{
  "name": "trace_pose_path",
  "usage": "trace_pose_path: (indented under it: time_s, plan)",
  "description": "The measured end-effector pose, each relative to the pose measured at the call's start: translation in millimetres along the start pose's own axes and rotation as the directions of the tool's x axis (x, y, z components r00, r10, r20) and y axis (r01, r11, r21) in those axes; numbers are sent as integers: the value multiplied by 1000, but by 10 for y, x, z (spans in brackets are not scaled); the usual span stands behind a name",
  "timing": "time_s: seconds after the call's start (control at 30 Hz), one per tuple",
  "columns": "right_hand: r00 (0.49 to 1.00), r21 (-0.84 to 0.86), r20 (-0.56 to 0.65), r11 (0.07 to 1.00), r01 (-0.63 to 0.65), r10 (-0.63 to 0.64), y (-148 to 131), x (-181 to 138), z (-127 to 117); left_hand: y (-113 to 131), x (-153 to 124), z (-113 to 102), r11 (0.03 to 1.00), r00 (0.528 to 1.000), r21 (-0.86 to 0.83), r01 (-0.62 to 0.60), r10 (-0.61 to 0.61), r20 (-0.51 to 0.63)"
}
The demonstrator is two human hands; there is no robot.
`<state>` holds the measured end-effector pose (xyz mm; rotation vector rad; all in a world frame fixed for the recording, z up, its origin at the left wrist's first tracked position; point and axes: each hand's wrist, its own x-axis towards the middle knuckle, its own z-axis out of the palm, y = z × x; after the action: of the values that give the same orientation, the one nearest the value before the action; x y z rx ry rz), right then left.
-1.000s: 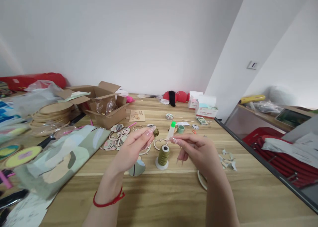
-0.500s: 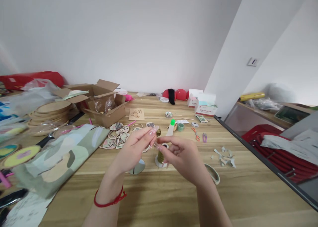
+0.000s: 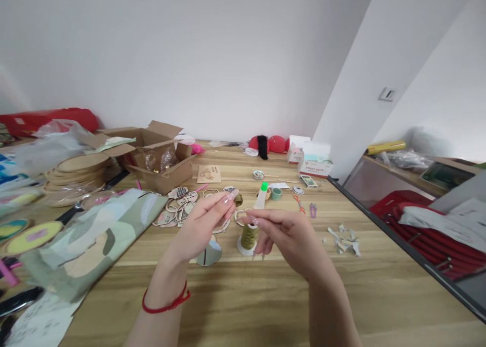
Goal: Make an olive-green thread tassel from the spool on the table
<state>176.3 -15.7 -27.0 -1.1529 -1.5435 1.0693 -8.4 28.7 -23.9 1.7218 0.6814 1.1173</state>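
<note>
My left hand [image 3: 207, 219], with a red cord bracelet at its wrist, pinches a small olive-gold round piece [image 3: 238, 200] at its fingertips; its exact kind is unclear. To the right, my right hand [image 3: 284, 231] has thumb and forefinger pressed together; whatever is between them is too small to make out. Just beside those fingers an olive thread spool [image 3: 249, 238] stands upright on a white base. A mirror-like disc [image 3: 210, 253] lies below my left hand. Behind the spool is a white glue bottle [image 3: 261, 198] with a green cap.
Wooden cutouts [image 3: 178, 208] lie in a pile at left, beside folded patterned cloth [image 3: 102, 241]. An open cardboard box [image 3: 170, 177] stands behind them. Orange scissors [image 3: 299, 204], purple snips [image 3: 313, 210], a green tape roll [image 3: 276, 193] and paper scraps [image 3: 345, 241] lie at right.
My hands have moved apart: the right hand shifted right and slightly down, away from the olive-gold piece. The left hand still holds it. More of the spool now shows.
</note>
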Motion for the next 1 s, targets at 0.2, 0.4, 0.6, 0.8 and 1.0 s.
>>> trace_pose_path:
  time_s: [0.2, 0.4, 0.6, 0.8, 1.0]
  plan:
    - [999, -2, -38, 1000, 30, -30, -16, -10, 5, -22, -2, 1, 997, 1000, -78, 0, 3, 28]
    - [994, -57, -80, 996, 75, -80, -39, -3, 131, -55, -13, -4, 988, 999, -157, 8, 1, 54]
    - [986, -116, -112, 988, 106, -119, -66, -14, 153, -61, -11, -5, 989, 998, -150, 5, 4, 62]
    - [988, -126, -116, 989, 82, -97, -63, -48, 114, -55, -8, -6, 988, 998, -157, 5, 5, 65]
    - [938, -325, -178, 918, 229, -297, -64, -21, 175, -43, -9, 14, 991, 998, -135, 17, -9, 64]
